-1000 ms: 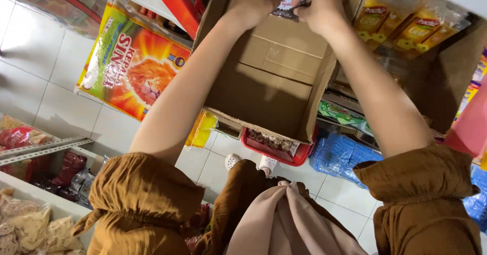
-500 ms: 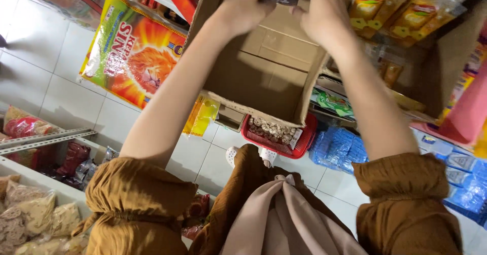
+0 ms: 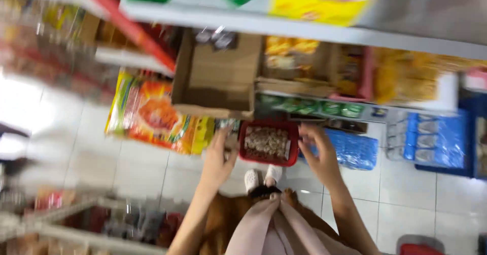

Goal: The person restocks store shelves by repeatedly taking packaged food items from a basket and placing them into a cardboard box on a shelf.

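Red tray (image 3: 269, 144): low on the floor, below the open cardboard box (image 3: 215, 77).
Left hand (image 3: 218, 158): beside tray's left edge, fingers loosely spread, empty.
Right hand (image 3: 320, 156): at tray's right edge, fingers spread, probably touching; blurred.

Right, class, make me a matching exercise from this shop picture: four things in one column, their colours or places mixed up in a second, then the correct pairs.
Things:
1. basket
2. cardboard box
3. wrapped pack
4. shoes

Descriptions:
A. brown, open, on the shelf
B. white, on the tiled floor
C. red, between the two hands
D. blue, right of the right hand

Pairs: 1-C, 2-A, 3-D, 4-B
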